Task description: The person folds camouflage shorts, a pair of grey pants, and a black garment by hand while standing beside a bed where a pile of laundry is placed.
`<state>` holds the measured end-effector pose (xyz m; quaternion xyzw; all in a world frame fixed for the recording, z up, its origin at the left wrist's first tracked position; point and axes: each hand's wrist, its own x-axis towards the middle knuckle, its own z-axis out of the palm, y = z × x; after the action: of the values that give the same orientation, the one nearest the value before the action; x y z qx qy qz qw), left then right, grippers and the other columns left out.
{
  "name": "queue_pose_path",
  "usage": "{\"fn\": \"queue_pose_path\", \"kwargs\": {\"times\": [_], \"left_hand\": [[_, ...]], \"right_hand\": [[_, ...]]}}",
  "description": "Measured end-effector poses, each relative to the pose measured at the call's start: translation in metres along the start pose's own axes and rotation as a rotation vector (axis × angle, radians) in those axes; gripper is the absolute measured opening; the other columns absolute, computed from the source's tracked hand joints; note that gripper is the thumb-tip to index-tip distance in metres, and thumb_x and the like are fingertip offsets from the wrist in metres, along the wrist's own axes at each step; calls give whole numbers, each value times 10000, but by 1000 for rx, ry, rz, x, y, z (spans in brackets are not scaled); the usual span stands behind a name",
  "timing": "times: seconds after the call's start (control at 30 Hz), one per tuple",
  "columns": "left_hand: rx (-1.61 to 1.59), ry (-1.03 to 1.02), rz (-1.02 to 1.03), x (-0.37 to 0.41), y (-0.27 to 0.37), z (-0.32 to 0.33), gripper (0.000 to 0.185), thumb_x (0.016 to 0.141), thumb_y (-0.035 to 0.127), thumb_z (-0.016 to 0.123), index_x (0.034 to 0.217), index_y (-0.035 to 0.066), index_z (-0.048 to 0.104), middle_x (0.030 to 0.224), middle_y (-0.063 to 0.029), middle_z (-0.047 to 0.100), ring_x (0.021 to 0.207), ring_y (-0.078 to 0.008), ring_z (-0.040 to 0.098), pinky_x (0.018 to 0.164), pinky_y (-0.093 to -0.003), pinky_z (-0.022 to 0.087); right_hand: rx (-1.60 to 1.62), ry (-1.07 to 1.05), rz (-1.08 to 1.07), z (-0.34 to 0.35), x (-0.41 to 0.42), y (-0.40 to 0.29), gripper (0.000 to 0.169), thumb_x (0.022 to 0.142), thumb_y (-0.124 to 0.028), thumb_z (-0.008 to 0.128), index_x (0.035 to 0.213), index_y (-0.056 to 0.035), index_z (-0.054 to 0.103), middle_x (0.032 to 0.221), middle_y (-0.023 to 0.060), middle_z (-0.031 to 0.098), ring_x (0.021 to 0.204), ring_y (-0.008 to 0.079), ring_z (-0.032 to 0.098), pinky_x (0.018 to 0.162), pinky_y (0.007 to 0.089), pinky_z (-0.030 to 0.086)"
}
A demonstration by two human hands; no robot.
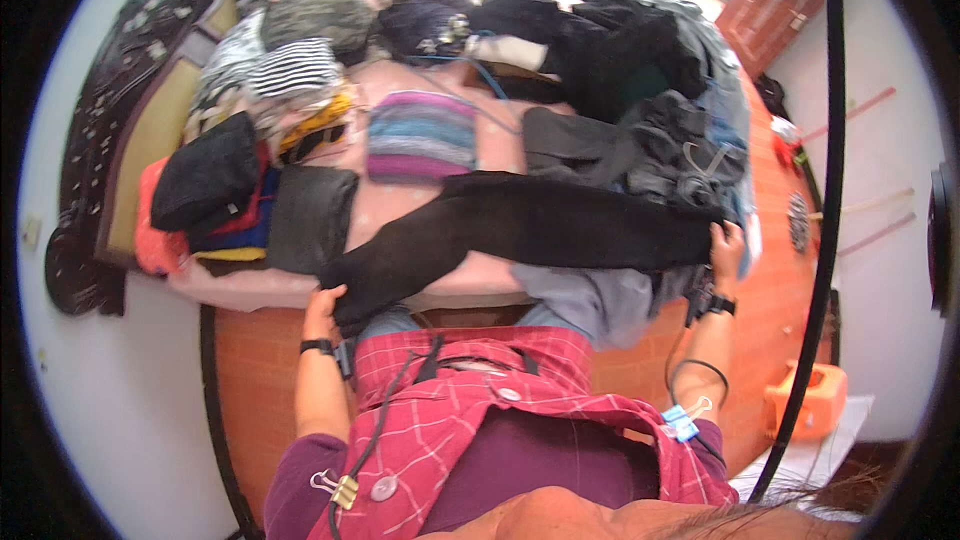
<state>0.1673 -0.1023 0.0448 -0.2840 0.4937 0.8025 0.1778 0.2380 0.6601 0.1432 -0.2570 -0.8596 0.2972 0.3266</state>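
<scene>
A long black knit garment [555, 221] is stretched sideways in front of me, above the front edge of the bed. My left hand [325, 304] grips its lower left end. At the other end, my right hand [726, 244] pinches the right edge. Behind the middle of the garment lies a folded striped knit [421, 136] in purple, grey and blue. Just beyond my left hand is a folded dark grey cloth [313, 217]. Crumpled dark grey clothing with a drawstring [679, 146] lies beyond my right hand, and a grey-lavender cloth [600, 300] hangs over the bed edge beneath the garment.
Piles of clothes cover the pink-sheeted bed [247, 289], among them a black-and-white striped piece [294, 67] and black garments [630, 52] at the back. A dark wooden headboard [124, 120] stands left. An orange plastic stool [806, 397] is on the floor at right.
</scene>
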Motion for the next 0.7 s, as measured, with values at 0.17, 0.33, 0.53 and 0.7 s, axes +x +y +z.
{"fn": "queue_pose_path", "kwargs": {"times": [0.17, 0.33, 0.53, 0.7], "left_hand": [[605, 151, 468, 25, 29, -34, 491, 747, 23, 667, 1200, -90, 518, 1121, -185, 623, 1012, -303, 611, 905, -393, 478], [942, 239, 814, 14, 119, -3, 558, 710, 19, 661, 1225, -95, 481, 1170, -203, 605, 1086, -269, 573, 967, -361, 419], [1041, 33, 633, 23, 180, 1, 475, 705, 28, 676, 1147, -81, 539, 1131, -184, 625, 1044, -251, 592, 941, -342, 431], [1222, 228, 577, 59, 122, -55, 708, 692, 91, 732, 1297, -120, 431, 1330, -277, 480, 1271, -339, 453, 1059, -357, 346]], "right_hand": [[140, -24, -11, 5, 8, 8, 276, 881, -149, 649, 1054, 56, 583, 981, 109, 641, 912, 172, 594, 818, 288, 467], [117, -1, -74, -24, 31, -4, 223, 878, -133, 650, 1003, 42, 588, 910, 83, 627, 834, 146, 568, 780, 274, 459], [111, -83, -33, -34, 60, 24, 225, 850, -114, 657, 994, 49, 603, 877, 106, 645, 790, 174, 586, 736, 291, 471], [8, -206, 68, -10, 28, 52, 262, 811, -125, 686, 987, 52, 604, 882, 124, 664, 820, 184, 613, 767, 305, 480]]}}
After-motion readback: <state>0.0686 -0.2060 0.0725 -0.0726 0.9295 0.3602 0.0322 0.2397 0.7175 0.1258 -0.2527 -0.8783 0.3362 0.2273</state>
